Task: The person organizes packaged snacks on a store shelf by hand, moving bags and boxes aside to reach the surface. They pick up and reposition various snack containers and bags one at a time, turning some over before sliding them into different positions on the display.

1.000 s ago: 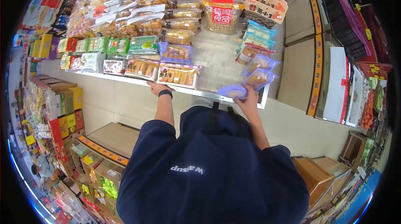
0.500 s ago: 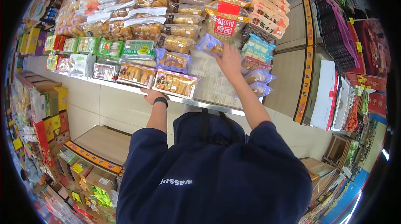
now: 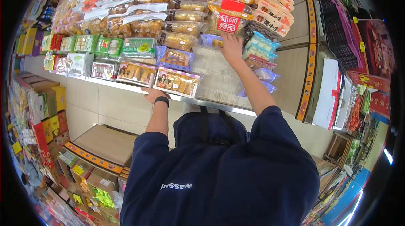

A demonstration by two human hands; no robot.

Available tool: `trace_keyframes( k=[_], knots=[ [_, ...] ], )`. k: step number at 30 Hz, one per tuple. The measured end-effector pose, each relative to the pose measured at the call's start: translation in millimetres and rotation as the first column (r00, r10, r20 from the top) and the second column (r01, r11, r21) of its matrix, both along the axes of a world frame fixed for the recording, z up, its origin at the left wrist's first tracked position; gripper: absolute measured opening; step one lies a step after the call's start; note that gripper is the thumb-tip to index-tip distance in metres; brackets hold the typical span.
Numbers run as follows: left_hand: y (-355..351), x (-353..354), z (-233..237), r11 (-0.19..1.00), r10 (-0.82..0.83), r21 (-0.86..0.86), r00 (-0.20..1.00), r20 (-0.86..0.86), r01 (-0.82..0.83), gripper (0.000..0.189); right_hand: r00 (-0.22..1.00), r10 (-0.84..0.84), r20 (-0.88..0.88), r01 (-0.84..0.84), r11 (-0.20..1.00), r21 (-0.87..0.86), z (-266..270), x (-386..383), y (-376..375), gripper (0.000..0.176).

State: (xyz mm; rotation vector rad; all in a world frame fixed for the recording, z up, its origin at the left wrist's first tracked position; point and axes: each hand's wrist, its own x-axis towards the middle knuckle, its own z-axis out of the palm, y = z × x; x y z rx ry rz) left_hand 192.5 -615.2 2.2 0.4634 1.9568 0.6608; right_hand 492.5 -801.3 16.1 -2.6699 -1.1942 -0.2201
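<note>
My right hand (image 3: 232, 48) covers the right end of a small purple pack of pastries (image 3: 212, 40), its fingers closed round that end and partly hidden. Just beyond the fingertips stands a clear snack bag with a red label (image 3: 228, 20). My left hand (image 3: 155, 94), a dark band on its wrist, rests at the metal front edge (image 3: 185, 98) of the display table with its fingers stretched to the left. Right above it lies a tray pack of golden pastries (image 3: 176, 82). Another purple pack (image 3: 174, 58) lies behind that tray.
Blue and purple packs (image 3: 261, 53) line the right side of a bare board (image 3: 217, 72). Bagged pastries (image 3: 147, 25) and green-labelled boxes (image 3: 138, 47) fill the left. A wooden stand with an orange strip (image 3: 311, 49) is on the right; cartons (image 3: 95, 179) stand behind at lower left.
My right hand has moved slightly away from me with the purple pack, which now lies flatter against the red-labelled bag. My left hand stays at the table edge.
</note>
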Motion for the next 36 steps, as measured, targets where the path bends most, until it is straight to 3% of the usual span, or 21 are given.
trace_keyframes(
  k=[5,8,11,14,15,17,20,21,23,26,29,32,35,36],
  knots=[
    [4.3,-9.2,-31.0,0.999,0.011,0.033,1.000,0.027,-0.012,0.095,0.998,-0.057,0.008,0.056,0.998,0.026,-4.6,-7.8,4.1,0.066],
    [7.0,-9.0,-30.7,0.998,0.026,0.059,1.000,-0.015,-0.025,0.094,0.983,-0.177,-0.048,0.181,0.975,0.126,10.3,-15.4,5.0,0.066],
    [6.1,-12.4,-39.3,0.998,-0.023,0.062,1.000,-0.007,0.023,0.093,0.990,-0.130,0.047,0.119,0.975,0.186,30.0,-13.4,-11.3,0.062],
    [-1.7,-3.8,-12.0,0.998,-0.008,0.062,0.997,0.079,0.003,0.092,0.996,-0.066,0.067,0.044,0.955,0.292,76.8,-21.2,-47.0,0.058],
    [-2.5,-3.0,-10.8,0.998,-0.012,0.055,0.996,0.084,0.007,0.092,0.992,-0.125,0.003,0.117,0.932,0.342,87.7,-25.6,-63.7,0.055],
    [-2.4,-4.0,-10.3,0.999,-0.014,0.047,0.997,0.071,0.011,0.093,0.965,-0.222,-0.139,0.260,0.865,0.430,105.3,-33.8,-114.1,0.049],
    [-2.2,-5.9,-12.0,0.999,-0.033,0.036,0.999,0.028,0.032,0.093,0.794,-0.487,-0.364,0.605,0.577,0.549,94.9,-58.1,-196.1,0.051],
    [-1.2,-7.1,-13.9,0.999,-0.044,0.030,0.999,0.014,0.044,0.093,0.710,-0.525,-0.470,0.699,0.440,0.564,81.1,-67.2,-222.4,0.054],
    [-0.7,-6.4,-17.2,0.998,-0.053,0.021,0.999,0.009,0.052,0.093,0.601,-0.447,-0.663,0.799,0.342,0.494,32.5,-85.8,-271.9,0.067],
    [1.0,-6.4,-20.1,0.999,-0.039,0.019,0.999,0.025,0.038,0.094,0.715,-0.464,-0.523,0.675,0.653,0.343,-28.3,-120.8,-297.4,0.077],
    [3.5,-6.9,-24.3,1.000,-0.009,0.002,1.000,0.019,0.009,0.089,0.631,-0.662,-0.405,0.748,0.658,0.089,-32.7,-145.9,-264.8,0.088],
    [-0.7,-3.1,-16.7,0.999,0.013,0.033,0.998,0.067,-0.016,0.088,0.607,-0.709,-0.360,0.792,0.577,0.199,-25.1,-159.7,-229.6,0.092],
    [-3.5,-4.1,-7.0,0.999,-0.040,0.011,0.992,0.120,0.039,0.092,0.481,-0.562,-0.673,0.836,0.525,0.159,-22.6,-177.2,-208.8,0.084],
    [-2.3,-4.5,-9.8,0.999,-0.029,0.018,0.995,0.099,0.028,0.091,0.519,-0.523,-0.677,0.803,0.569,0.176,-18.4,-181.9,-202.3,0.081]
  ],
)
